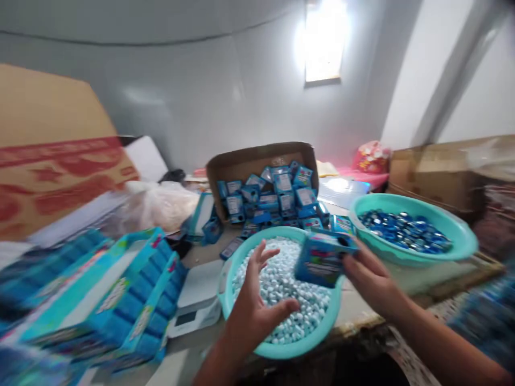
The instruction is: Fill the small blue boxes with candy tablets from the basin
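My right hand (372,279) grips a small blue box (324,257) over the near teal basin (225,300) of white candies (277,289), long axis toward my left hand (257,305), which hangs spread and empty just beside it.

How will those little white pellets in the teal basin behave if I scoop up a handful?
The white pellets look small, rounded and loose, so they would probably roll and spill between fingers. Heaped in the near teal basin, they likely shift easily when pushed. The left hand hovers open above them; the right hand grips a small blue box.
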`<state>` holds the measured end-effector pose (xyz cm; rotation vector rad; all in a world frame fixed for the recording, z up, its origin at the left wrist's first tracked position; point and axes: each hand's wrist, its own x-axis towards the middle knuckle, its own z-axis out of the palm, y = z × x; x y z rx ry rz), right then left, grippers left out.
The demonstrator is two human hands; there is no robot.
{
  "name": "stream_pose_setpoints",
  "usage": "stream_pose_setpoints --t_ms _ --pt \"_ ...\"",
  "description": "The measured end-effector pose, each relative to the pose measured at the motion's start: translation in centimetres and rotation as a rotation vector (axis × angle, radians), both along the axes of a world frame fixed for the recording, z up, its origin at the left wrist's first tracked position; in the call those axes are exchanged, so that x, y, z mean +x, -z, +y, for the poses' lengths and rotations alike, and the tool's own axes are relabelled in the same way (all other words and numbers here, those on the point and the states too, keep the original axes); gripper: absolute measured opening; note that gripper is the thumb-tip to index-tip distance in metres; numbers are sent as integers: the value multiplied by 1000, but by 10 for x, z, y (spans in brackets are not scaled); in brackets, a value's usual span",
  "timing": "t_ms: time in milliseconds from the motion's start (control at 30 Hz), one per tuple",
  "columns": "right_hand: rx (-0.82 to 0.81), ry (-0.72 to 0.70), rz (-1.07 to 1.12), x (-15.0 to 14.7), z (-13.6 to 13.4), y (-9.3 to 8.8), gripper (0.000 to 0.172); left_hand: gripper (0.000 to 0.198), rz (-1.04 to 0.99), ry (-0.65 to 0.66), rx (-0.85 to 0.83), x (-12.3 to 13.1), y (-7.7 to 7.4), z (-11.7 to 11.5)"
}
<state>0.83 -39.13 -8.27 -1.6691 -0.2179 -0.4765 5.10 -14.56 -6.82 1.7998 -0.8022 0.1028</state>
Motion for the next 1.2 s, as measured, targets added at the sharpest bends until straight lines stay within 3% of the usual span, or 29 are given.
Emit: stream_pose_setpoints --t_ms 67,100,133,233,300,367,500,600,700,900,1200 --pt "14 -156 21 -3 10 -12 57 87 182 91 -2 22 -10 -22" --pt "-22 -219 31 4 18 -20 58 77 229 60 6 30 -13 -27" --pt "-98 -236 44 13 26 -27 58 67 243 -24 9 37 -16 -30" --pt "-448 -57 76 37 49 -36 68 51 194 -368 -28 57 -21 -21" --pt "-703 -10 98 46 62 -32 83 49 144 -505 -48 72 -21 -11" --pt "-909 -87 137 52 73 -23 94 48 70 -562 -78 88 -17 -2" --pt "-1100 -259 153 70 87 -5 87 41 27 -513 -105 109 -1 4" --pt "-1102 -278 76 88 81 3 70 39 73 -424 -37 110 7 4" --pt "-1098 -242 27 97 66 5 64 39 71 -398 33 106 10 6" --pt "-1051 -116 241 95 54 1 55 50 110 -456 -23 103 11 9" --pt "-916 -13 394 97 67 -2 52 47 274 -274 14 104 8 11"
